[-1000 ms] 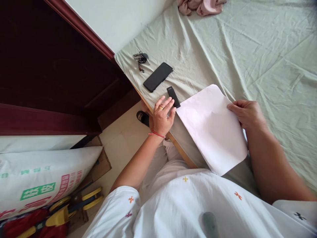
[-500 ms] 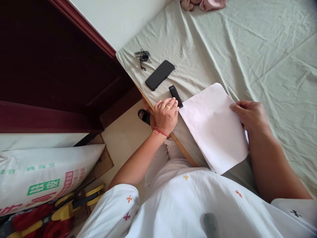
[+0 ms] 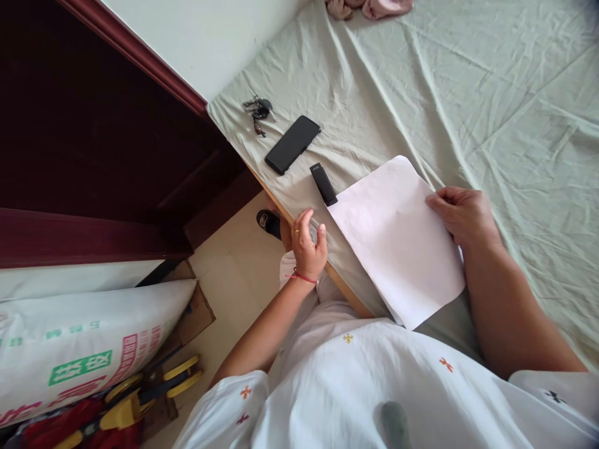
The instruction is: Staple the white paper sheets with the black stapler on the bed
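Note:
White sheets of paper (image 3: 397, 237) lie on the green bed sheet, at least two of them, their edges slightly offset near my lap. My right hand (image 3: 463, 215) pinches the right edge between thumb and fingers. A small black stapler (image 3: 323, 184) rests at the upper left corner of the paper, its lower end touching that corner. My left hand (image 3: 309, 243), with a gold ring and a red string at the wrist, is at the bed's edge below the stapler. It is empty, its fingers curved and the thumb held apart.
Beyond the stapler lie a black phone (image 3: 292, 144) and a bunch of keys (image 3: 258, 112). Pink cloth (image 3: 386, 7) sits at the far end. The bed's wooden edge (image 3: 349, 290) runs along my left side. A white printed sack (image 3: 93, 337) stands at lower left, beside yellow-handled items (image 3: 121, 411).
My left hand has come off the stapler and drawn back toward me, its fingers now apart. My right hand still holds the paper. The whole view has shifted slightly.

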A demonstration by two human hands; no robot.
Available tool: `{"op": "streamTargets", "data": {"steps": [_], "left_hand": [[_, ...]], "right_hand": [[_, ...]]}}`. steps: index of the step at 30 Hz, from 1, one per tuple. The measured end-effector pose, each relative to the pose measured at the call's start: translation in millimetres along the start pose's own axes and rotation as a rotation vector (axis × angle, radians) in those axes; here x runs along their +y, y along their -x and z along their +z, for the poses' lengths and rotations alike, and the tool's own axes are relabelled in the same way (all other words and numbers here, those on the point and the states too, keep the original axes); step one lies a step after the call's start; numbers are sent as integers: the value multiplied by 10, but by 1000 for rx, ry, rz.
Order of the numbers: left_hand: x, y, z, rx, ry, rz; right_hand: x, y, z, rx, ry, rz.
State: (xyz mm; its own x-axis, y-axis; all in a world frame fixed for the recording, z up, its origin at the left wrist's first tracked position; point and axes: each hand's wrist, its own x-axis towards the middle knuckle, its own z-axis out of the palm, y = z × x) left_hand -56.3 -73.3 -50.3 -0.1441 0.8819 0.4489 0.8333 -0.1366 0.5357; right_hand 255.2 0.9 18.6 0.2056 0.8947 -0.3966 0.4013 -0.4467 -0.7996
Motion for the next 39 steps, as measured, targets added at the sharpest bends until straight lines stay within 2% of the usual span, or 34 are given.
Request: {"op": "streamTargets", "data": {"steps": [3,7,13,17,26,32,39], "left_hand": [[64,95,80,1,7,-36],[87,76,144,17,-33,-44],[40,74,152,-2,-57,-40],[15,78,169,-17,-78,-30],[-22,78,168,-68,-95,-41],[-25,55,183,-83,-112,-80],[-5,40,196,-83,-125,-104]], "right_hand": [[-11,-6,10,11,30,-9],[16,-13,25,14,43,-34],[179,-88,68,95,279,-255],[249,-122,108,128,325,-353],[181,-72,109,111,348,-313],[177,-98,159,157,440,-356],[237,-45,157,124,501,-376]]}}
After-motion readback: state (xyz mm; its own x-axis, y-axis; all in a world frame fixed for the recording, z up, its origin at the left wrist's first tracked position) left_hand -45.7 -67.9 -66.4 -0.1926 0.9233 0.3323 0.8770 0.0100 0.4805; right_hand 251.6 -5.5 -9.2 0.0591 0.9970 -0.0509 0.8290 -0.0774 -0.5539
